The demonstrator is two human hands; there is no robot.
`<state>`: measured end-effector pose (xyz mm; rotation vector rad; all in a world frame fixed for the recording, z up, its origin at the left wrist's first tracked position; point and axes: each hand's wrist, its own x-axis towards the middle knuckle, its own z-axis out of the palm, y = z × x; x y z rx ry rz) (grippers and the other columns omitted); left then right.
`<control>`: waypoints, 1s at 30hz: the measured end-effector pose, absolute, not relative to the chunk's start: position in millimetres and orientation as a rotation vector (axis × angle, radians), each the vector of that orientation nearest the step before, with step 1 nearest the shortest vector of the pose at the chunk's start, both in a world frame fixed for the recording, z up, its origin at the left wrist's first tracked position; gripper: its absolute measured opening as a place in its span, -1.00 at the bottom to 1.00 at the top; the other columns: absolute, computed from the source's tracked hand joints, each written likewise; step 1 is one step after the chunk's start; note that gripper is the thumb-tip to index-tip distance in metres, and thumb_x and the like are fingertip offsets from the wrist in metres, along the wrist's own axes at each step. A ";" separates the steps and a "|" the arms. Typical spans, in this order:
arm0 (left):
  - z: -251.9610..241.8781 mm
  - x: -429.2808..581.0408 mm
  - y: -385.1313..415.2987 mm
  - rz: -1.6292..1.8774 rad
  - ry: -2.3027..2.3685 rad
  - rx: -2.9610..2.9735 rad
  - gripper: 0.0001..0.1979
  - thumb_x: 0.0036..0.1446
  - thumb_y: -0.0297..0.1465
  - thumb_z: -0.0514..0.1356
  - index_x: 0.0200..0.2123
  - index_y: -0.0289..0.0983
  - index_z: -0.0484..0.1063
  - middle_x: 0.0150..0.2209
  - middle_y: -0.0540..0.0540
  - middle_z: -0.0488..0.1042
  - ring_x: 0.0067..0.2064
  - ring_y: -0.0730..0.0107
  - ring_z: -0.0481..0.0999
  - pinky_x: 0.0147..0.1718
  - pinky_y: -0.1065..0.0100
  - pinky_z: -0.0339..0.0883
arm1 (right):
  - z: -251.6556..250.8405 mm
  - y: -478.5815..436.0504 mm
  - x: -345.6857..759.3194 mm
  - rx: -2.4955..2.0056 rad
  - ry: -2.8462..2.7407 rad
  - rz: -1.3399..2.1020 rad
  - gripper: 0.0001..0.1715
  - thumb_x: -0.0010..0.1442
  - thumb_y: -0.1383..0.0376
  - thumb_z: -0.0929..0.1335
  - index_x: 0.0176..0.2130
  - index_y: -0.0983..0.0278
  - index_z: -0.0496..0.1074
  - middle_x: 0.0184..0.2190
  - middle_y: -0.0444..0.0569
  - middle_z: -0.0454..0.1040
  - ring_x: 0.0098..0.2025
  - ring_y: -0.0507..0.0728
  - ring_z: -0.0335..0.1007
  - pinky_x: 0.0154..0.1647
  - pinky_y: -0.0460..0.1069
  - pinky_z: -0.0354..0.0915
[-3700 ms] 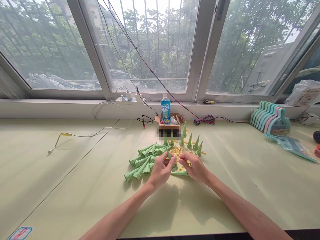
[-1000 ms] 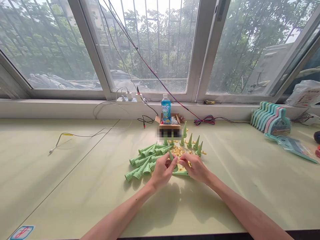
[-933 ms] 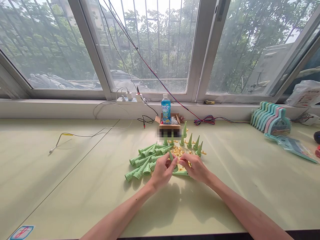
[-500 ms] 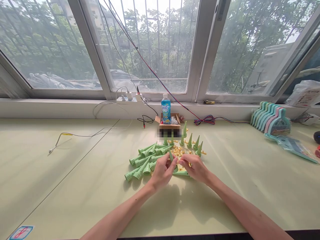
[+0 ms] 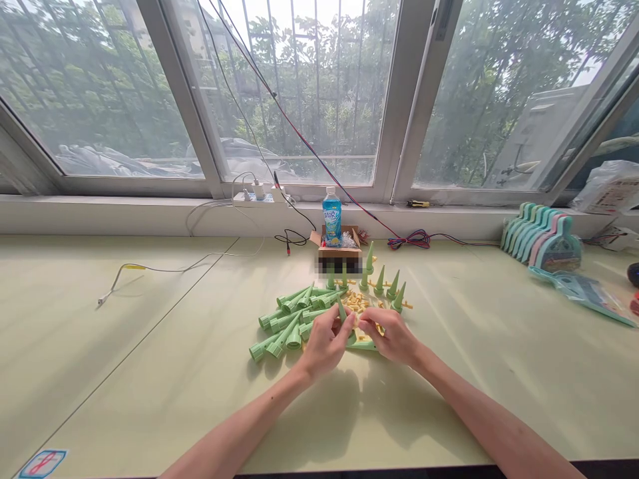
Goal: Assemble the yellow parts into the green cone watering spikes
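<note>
At lower centre of the frame, the left hand (image 5: 323, 342) pinches 1 green plastic cone (image 5: 342, 313), tip up, just above the tabletop (image 5: 150, 359). The right hand (image 5: 394, 336) has its fingertips pressed together beside the cone's base, on something too small to make out. A fitting step seems in hand; finishing it calls for a steady cone and a straight push. Lying cones (image 5: 282, 322) sit left, and loose yellow pieces (image 5: 355, 303) lie behind.

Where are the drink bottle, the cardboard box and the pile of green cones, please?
drink bottle (image 5: 331, 218), head view, blue label.
cardboard box (image 5: 339, 252), head view, front top edge.
pile of green cones (image 5: 280, 322), head view, a cone mid-pile.
</note>
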<state>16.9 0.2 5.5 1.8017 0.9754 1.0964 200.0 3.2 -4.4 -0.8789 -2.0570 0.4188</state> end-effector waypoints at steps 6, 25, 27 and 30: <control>5.3 16.8 0.7 1.099 0.948 1.793 -0.69 0.31 -0.15 0.06 -0.33 -0.28 0.30 -0.60 0.14 0.05 -0.58 0.55 0.01 -0.60 0.46 -0.10 | -5.7 4.0 199.5 -0.873 -2.061 0.387 -0.54 0.42 0.18 0.17 -0.52 0.24 0.18 -0.60 -0.18 0.15 -0.54 0.00 0.00 -0.50 -0.08 0.02; 8.0 12.7 0.5 1.120 0.858 1.732 -0.69 0.28 -0.16 0.12 -0.38 -0.28 0.29 -0.55 0.09 0.17 -0.55 0.55 0.10 -0.56 0.47 -0.04 | -3.1 3.7 197.6 -0.814 -2.098 0.365 -0.52 0.45 0.16 0.12 -0.49 0.25 0.19 -0.59 -0.15 0.20 -0.53 0.02 0.03 -0.48 -0.07 0.02; 7.8 12.5 0.8 1.120 0.854 1.737 -0.69 0.28 -0.16 0.12 -0.38 -0.28 0.30 -0.55 0.09 0.17 -0.55 0.55 0.10 -0.56 0.47 -0.04 | -3.6 3.6 198.0 -0.816 -2.104 0.374 -0.52 0.45 0.15 0.12 -0.49 0.24 0.18 -0.58 -0.15 0.20 -0.52 0.02 0.03 -0.47 -0.06 0.03; 7.4 12.3 1.1 1.121 0.847 1.743 -0.69 0.28 -0.17 0.12 -0.38 -0.28 0.30 -0.56 0.10 0.16 -0.55 0.55 0.09 -0.57 0.46 -0.05 | -3.7 3.2 198.2 -0.810 -2.107 0.385 -0.53 0.44 0.15 0.13 -0.48 0.24 0.18 -0.58 -0.15 0.19 -0.53 0.02 0.03 -0.47 -0.06 0.03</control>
